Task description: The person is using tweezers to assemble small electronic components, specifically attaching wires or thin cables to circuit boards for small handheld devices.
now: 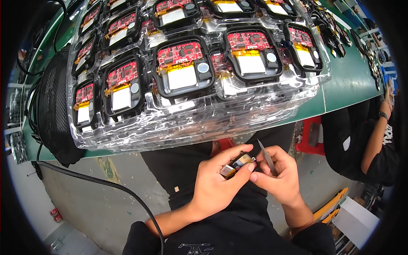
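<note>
Over my lap, my left hand (219,182) is closed round a small black electronic housing (243,160), its thumb pressing on the near side. A small silver battery-like piece with yellow film (228,171) sticks out beside it, between the fingers. My right hand (278,176) is closed on a flat grey metal tool (266,155) whose pointed end rises up and away from the housing. The right fingertips are close beside the housing; whether they touch it I cannot tell. The tool's lower end is hidden in the fingers.
Stacked clear plastic trays (187,121) hold several black watch-like housings (180,66) with red boards on the green table (344,95). Black mesh fabric (53,102) lies left, and a black cable (123,187) hangs across. At right, another person's arm (376,136) and a red stool (311,136) show.
</note>
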{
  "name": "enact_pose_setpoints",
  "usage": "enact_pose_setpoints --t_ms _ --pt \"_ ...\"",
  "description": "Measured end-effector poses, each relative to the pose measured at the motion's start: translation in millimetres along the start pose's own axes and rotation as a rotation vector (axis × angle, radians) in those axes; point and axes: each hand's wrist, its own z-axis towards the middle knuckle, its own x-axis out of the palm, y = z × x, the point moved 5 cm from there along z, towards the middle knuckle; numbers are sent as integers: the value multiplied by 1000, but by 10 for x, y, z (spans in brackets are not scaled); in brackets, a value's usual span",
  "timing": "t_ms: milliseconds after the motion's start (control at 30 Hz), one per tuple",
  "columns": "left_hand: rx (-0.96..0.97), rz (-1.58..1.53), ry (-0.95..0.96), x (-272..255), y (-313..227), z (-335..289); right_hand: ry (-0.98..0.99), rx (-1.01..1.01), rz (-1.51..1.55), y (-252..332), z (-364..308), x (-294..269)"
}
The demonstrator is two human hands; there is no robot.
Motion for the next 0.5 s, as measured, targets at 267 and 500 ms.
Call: enact_pose_setpoints --t_ms 267,500 --pt "18 -16 0 4 46 10 -14 -13 34 -43 -10 -9" --pt "78 -36 -10 22 8 9 -154 -379 -785 408 -91 -138"
